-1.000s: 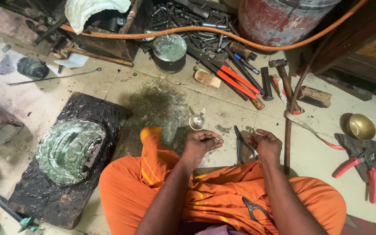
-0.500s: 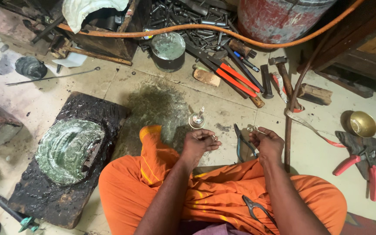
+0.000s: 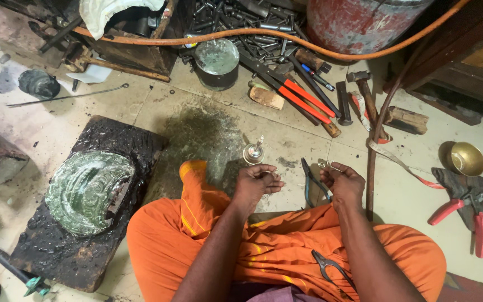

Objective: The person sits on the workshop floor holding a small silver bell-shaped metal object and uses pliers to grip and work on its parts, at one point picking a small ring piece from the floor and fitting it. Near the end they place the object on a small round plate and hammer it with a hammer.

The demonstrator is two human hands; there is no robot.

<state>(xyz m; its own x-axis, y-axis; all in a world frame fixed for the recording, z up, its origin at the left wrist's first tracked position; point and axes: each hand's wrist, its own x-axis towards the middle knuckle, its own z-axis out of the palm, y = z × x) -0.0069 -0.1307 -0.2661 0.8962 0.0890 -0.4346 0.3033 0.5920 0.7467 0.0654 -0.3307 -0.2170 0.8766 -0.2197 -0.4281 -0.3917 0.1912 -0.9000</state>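
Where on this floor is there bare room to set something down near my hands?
Bare floor lies between the dark block and the wooden box, and between the brass bowl and the right hand. The strip around the red-handled cutters and hammer is crowded.

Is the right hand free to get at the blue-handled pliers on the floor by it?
Probably yes: the pliers lie just left of the right hand, nothing between, though its fingers pinch a thin wire piece.

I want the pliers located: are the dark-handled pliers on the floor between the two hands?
Yes, the dark-handled pliers lie on the floor between the left hand and the right hand.
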